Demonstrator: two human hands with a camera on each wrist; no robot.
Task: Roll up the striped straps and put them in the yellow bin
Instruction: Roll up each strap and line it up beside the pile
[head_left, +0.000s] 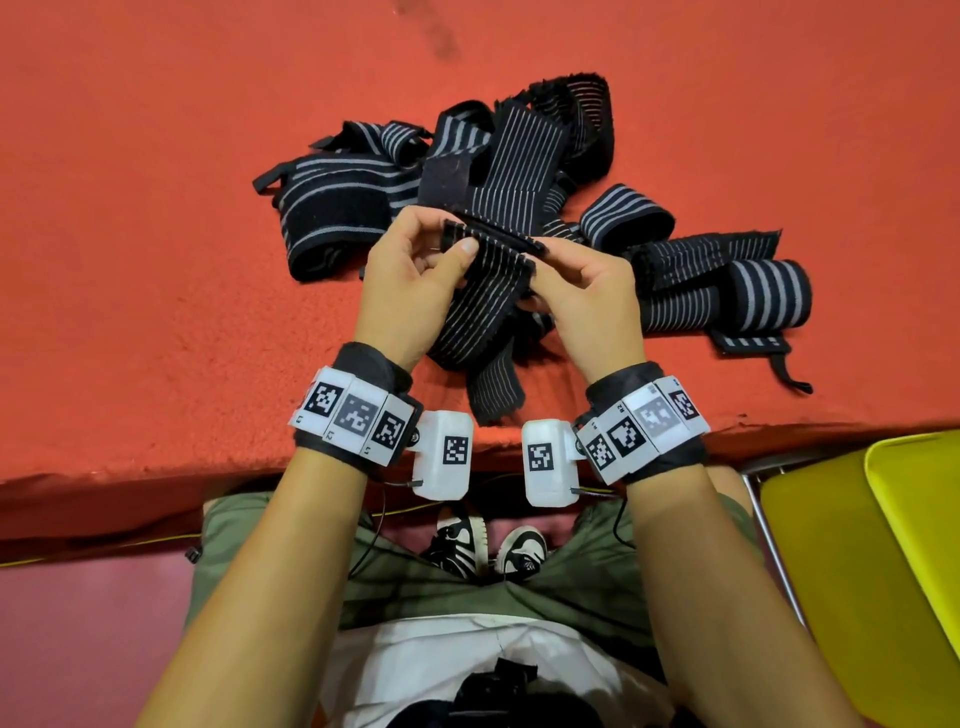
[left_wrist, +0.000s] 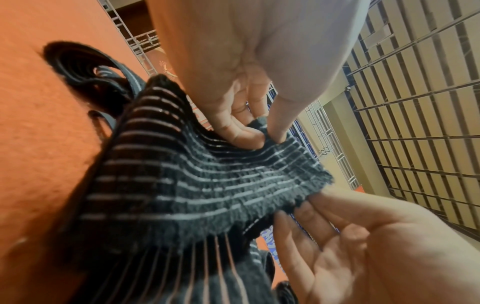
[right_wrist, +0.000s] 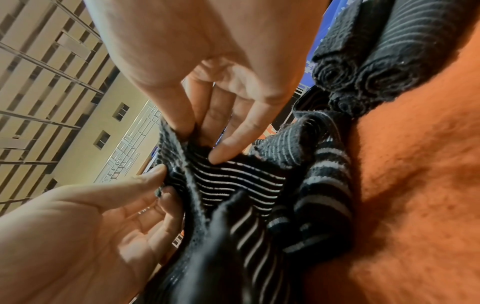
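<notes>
A black strap with thin white stripes (head_left: 488, 291) (left_wrist: 207, 185) (right_wrist: 233, 181) is held just above the orange cloth, its tail trailing toward the table's front edge. My left hand (head_left: 457, 241) (left_wrist: 267, 137) pinches the left corner of its folded top edge between thumb and fingers. My right hand (head_left: 540, 260) (right_wrist: 200, 144) pinches the right corner of the same edge. Each hand also shows in the other wrist view: right hand (left_wrist: 298, 207), left hand (right_wrist: 163, 181). The yellow bin (head_left: 883, 545) stands low at the right, beside my leg.
A heap of loose striped straps (head_left: 519, 156) lies on the orange-covered table (head_left: 156, 208) just beyond my hands. Rolled straps (head_left: 769, 296) (right_wrist: 363, 67) lie to the right. The table's front edge runs below my wrists; my legs and shoes are underneath.
</notes>
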